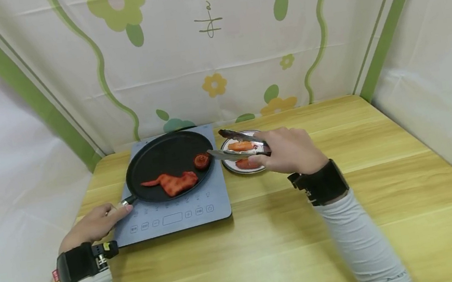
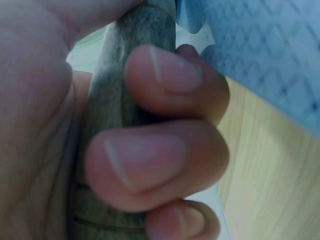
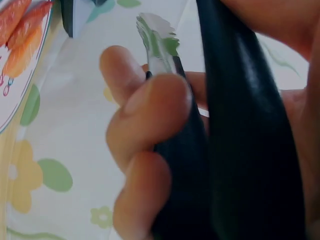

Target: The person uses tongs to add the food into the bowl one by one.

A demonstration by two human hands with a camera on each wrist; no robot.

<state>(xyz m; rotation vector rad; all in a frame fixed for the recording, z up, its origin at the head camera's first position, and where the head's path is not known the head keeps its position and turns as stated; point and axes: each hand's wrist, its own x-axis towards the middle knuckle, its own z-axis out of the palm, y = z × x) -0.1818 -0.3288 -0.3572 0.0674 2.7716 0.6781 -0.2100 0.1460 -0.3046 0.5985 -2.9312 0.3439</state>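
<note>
My left hand (image 1: pixel 93 224) grips the wood-look handle (image 2: pixel 112 75) of a black frying pan (image 1: pixel 166 152), fingers curled round it. In the pan lie a reddish piece shaped like a chicken wing (image 1: pixel 176 183) and a small round dark red piece (image 1: pixel 201 161) by the right rim. My right hand (image 1: pixel 291 151) holds metal tongs (image 1: pixel 234 155) by their black handles (image 3: pixel 245 125). The tong tips are apart with nothing seen between them; they point left, the nearer one close to the round piece. Below the tongs, a white plate (image 1: pixel 232 166) carries orange-red food pieces (image 1: pixel 241 146).
The pan rests on a grey flat cooktop (image 1: pixel 218 208) with printed buttons along its front. Under everything is a light wooden table (image 1: pixel 277 250). A flowered cloth (image 1: pixel 179 60) hangs behind, and white cloth walls (image 1: pixel 450 54) stand at both sides.
</note>
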